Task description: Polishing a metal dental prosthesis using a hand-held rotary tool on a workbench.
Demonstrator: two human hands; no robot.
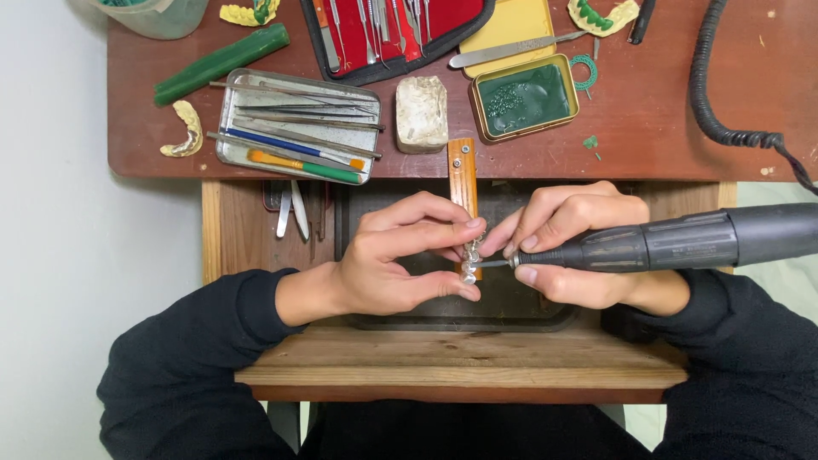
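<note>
While seen from the head camera, centre of the frame: left hand [388, 260] pinching a small silvery metal piece [469, 260] between thumb below and fingertips above, fingers clamped on it. Piece held just in front of a narrow wooden bench peg [463, 175] that runs up and down the frame, over a dark recessed tray [366, 213]. Long axis of the piece roughly vertical in the frame, lower end by the thumb tip; finer shape too small to tell.

Right of centre: right hand [579, 247] wrapped around a dark rotary handpiece [673, 243], fingers closed on its front end in a pen-like grip. Long axis of the handpiece nearly horizontal, body reaching off the right edge, thin tip pointing left and meeting the metal piece, or just beside it. So the piece lies directly left of the right fingertips, hands almost touching; left hand the nearer, already holding it.

Upper part of the frame, on the reddish table [648, 128]: metal tray of tools [230, 111] at upper left, green wax stick [221, 64] above it, whitish plaster block [421, 113] at upper centre, tin of green wax [524, 98] to its right, red instrument case [392, 34] at top, coiled black cable [707, 85] at upper right.
</note>
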